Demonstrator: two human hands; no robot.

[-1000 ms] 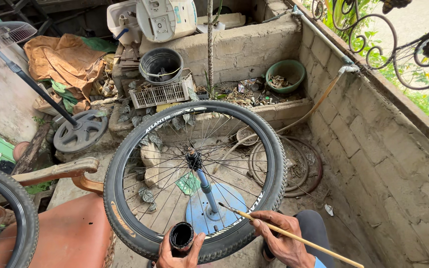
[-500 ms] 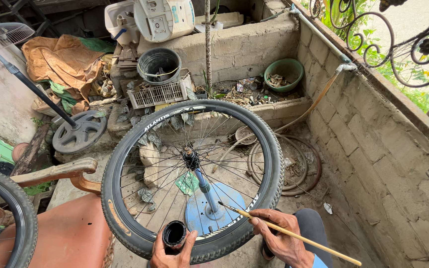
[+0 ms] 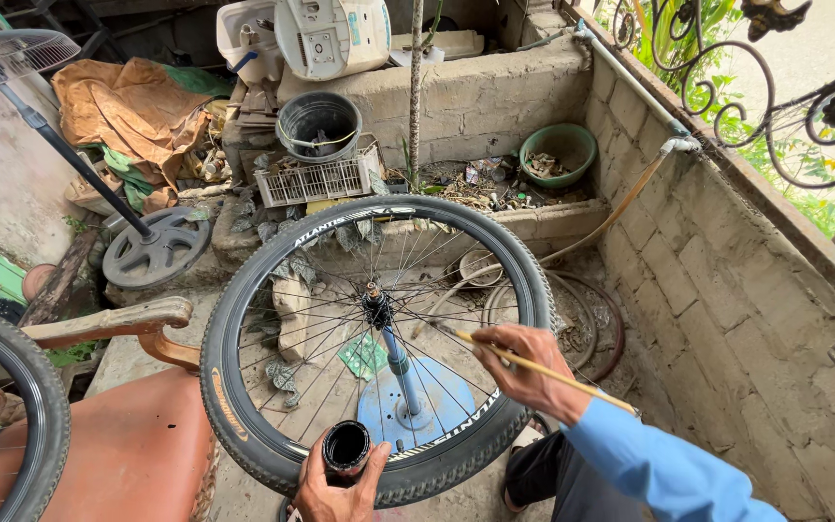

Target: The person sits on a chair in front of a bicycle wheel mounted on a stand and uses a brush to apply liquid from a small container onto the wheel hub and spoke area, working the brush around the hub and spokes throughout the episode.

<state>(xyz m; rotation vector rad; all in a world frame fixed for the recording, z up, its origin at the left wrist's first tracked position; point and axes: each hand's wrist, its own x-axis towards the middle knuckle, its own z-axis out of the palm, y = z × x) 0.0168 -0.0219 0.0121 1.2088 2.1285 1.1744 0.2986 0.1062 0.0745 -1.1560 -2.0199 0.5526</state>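
A black bicycle wheel [image 3: 244, 329] with tyre and spokes stands upright on a blue stand [image 3: 400, 372] in front of me. My left hand [image 3: 335, 488] sits below the tyre's bottom edge and holds a small black round can [image 3: 347, 448], open at the top. My right hand [image 3: 524, 372], in a blue sleeve, grips a thin yellow stick [image 3: 572, 379] whose tip reaches among the spokes on the wheel's right side.
An orange-red chair with a wooden arm [image 3: 118, 324] stands at the left, beside another tyre [image 3: 21, 406]. Behind are a black bucket [image 3: 318, 126], a white crate [image 3: 313, 181], a green bowl [image 3: 558, 155], a fan base [image 3: 157, 249] and a block wall [image 3: 727, 290] at right.
My right hand has risen from the tyre's lower right rim up to the spokes with the stick. The left hand keeps the can under the wheel.
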